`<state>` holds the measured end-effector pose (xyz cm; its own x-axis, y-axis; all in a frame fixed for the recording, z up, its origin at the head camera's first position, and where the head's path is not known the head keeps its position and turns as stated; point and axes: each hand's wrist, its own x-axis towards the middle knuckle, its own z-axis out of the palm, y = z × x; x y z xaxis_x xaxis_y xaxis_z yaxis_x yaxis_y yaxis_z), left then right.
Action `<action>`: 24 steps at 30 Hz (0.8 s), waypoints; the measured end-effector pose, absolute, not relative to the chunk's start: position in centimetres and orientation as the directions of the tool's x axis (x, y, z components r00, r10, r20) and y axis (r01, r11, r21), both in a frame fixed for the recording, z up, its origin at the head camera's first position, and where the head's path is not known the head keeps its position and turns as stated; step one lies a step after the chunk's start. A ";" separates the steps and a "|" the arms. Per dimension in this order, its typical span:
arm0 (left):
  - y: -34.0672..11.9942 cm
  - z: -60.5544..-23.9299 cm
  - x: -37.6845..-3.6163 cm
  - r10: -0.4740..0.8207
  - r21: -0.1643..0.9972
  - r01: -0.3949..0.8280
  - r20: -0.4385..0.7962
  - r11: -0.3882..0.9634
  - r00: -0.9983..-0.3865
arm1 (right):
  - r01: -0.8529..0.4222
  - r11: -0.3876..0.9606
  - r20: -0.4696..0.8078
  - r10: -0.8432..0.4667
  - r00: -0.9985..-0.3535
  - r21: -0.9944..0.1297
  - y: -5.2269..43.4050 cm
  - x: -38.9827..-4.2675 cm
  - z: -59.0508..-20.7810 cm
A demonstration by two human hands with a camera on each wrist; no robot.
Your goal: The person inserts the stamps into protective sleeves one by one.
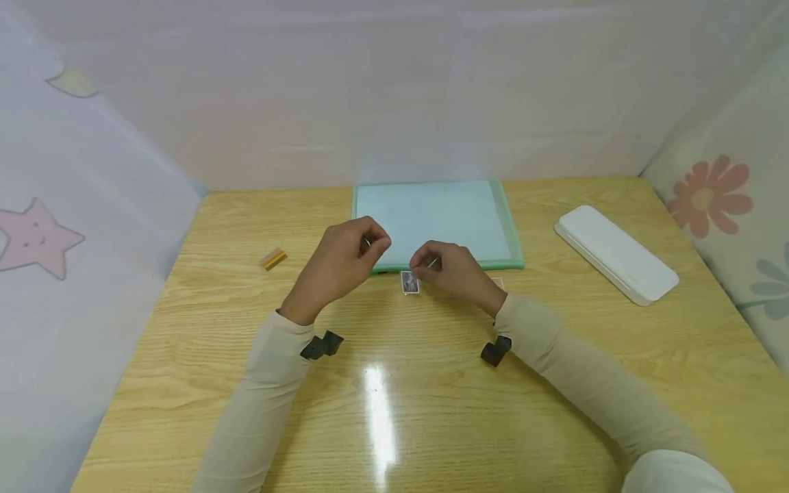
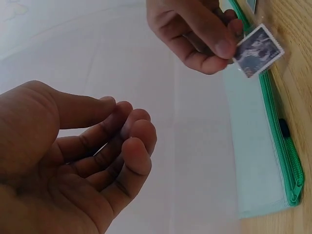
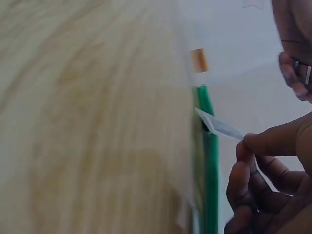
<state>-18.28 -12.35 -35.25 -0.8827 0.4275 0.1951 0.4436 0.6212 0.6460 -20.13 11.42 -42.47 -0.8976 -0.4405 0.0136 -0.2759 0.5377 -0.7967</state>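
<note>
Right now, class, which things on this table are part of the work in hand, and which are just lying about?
In hand:
- stamp, pinched by the right hand
- green zip pouch, just behind it
- left hand, holding nothing that can be seen

Lying about:
- white case
- small orange piece

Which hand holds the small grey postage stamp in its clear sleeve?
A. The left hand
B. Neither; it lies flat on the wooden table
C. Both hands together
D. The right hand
D: the right hand pinches the small grey postage stamp in its clear sleeve between thumb and fingers near the green zip pouch, while the left hand is apart from it and holds nothing.
</note>
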 end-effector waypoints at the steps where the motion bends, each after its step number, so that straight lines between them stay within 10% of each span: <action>1: -12.3 -35.2 -18.3 0.430 0.642 0.445 0.193 0.624 -0.882 | -0.268 0.561 -0.003 -0.434 -0.901 -0.783 11.3 -20.0 -42.8; 24: -11.5 -35.8 -18.7 0.491 0.621 0.474 0.161 0.624 -0.856 | -0.370 0.692 0.079 -0.414 -0.907 -0.619 11.8 -19.9 -43.0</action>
